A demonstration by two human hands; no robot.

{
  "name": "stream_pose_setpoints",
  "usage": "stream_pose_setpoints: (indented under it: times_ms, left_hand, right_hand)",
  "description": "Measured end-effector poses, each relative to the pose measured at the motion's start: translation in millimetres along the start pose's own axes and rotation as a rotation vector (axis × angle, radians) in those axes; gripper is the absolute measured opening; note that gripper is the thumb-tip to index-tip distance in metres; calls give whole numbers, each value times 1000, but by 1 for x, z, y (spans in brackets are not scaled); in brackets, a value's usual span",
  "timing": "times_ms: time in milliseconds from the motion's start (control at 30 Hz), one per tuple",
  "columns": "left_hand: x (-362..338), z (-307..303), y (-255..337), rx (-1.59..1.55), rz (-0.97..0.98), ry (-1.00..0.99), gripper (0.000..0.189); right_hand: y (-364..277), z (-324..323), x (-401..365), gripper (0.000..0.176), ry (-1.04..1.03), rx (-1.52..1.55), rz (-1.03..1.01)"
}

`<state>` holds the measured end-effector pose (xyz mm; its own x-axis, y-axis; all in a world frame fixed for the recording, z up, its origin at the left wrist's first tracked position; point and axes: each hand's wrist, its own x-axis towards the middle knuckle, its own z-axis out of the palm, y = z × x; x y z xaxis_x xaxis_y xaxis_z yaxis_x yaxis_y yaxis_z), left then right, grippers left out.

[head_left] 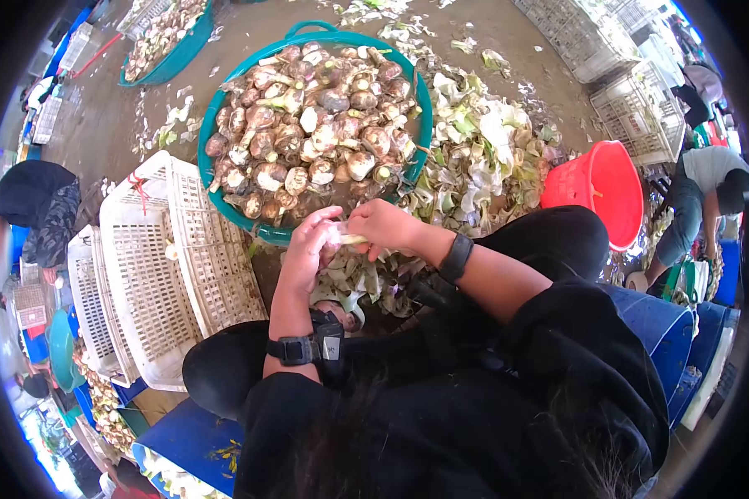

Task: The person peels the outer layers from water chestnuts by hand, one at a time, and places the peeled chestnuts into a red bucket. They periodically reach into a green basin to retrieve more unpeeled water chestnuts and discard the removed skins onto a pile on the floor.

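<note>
In the head view, the left hand (312, 248) and the right hand (384, 224) are seen brought together over the lap, just near of a teal basin (427, 125). A pale stalk (351, 239) is held between them: the left fingers are curled closed around one end, and the other end is pinched by the closed fingertips of the right hand. A black strap (295, 349) is worn on the left wrist and a black band (456, 258) on the right. The basin is filled with brown bulbs (316, 125), heaped to its rim. A pile of pale green peelings (483, 158) is spread to the right of the basin and reaches down beneath the hands. A red bucket (599, 187) is set at the right edge of that pile, and a blue tub (666, 324) is seen near it, beside the dark-clothed knee. White crates (158, 266) are laid to the left, touching the basin. A second basin (179, 50) is placed far left. One bent-over person (707, 191) is seen at the right, and another person (37, 204) at the left.
</note>
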<state>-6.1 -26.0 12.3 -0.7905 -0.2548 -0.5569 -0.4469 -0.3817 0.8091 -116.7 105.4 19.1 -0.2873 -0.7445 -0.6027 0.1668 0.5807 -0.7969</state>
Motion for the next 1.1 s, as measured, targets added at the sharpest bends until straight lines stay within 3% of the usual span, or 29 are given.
stream_pose_setpoints:
  times_ms: [67, 100, 200, 267, 333, 400, 467, 500, 533, 600, 633, 667, 767, 800, 867, 900, 967, 1000, 1067, 1100]
  left_hand:
    - [1, 1, 1, 61, 155, -8, 37]
    - [3, 0, 3, -60, 147, -15, 44]
    - [-1, 1, 3, 215, 242, -178, 52]
    - [-7, 11, 1, 393, 355, -114, 54]
    - [-22, 25, 10, 678, 578, -36, 56]
    - [-22, 27, 13, 676, 650, -6, 53]
    - [-12, 18, 8, 1206, 1073, 74, 51]
    - [-6, 15, -2, 1021, 1010, 108, 35]
    - [0, 12, -13, 1022, 1009, 107, 35]
    - [12, 8, -28, 255, 797, 184, 19]
    - [4, 24, -15, -375, 495, 279, 13]
    - [6, 21, -14, -494, 402, 312, 19]
    - [7, -1, -14, -663, 234, 412, 32]
    - [7, -9, -13, -574, 197, 473, 31]
    - [1, -9, -5, -383, 218, 553, 25]
    - [2, -7, -5, -382, 219, 550, 25]
    - [3, 1, -10, 37, 559, 541, 18]
    - [1, 5, -10, 36, 555, 530, 18]
    - [-8, 15, -1, 228, 565, 375, 16]
    - [-11, 24, 4, 170, 539, 385, 17]
  right_hand:
    - [6, 4, -5, 31, 55, 293, -114]
    - [13, 12, -1, 27, 183, 131, -442]
    - [28, 9, 3, 25, 346, -127, -496]
    - [27, 1, 6, 22, 308, -93, -393]
    - [35, -2, 13, 19, 65, 468, 40]
    - [39, -1, 15, 16, -9, 649, 20]
    - [40, 3, 19, 14, 45, 934, -43]
    - [30, 2, 11, 13, 2, 991, -60]
    - [29, 3, 9, 13, 1, 994, -59]
    - [28, 4, 3, 12, -30, 1221, -217]
    - [23, 9, -9, 15, 32, 1056, -380]
    - [19, 8, -26, 17, 67, 566, -386]
    - [53, 20, -29, 26, 38, -451, -735]
    - [67, 21, -27, 26, 34, -448, -736]
    - [86, 21, -23, 35, 310, -1073, -418]
    - [72, 18, -19, 41, 325, -771, -389]
    - [29, 15, -14, 39, 388, 37, -413]
    - [13, 11, -9, 37, 442, 99, -567]
    - [-17, -7, -9, 25, 120, 340, -613]
    - [-13, -8, -7, 25, 123, 340, -616]
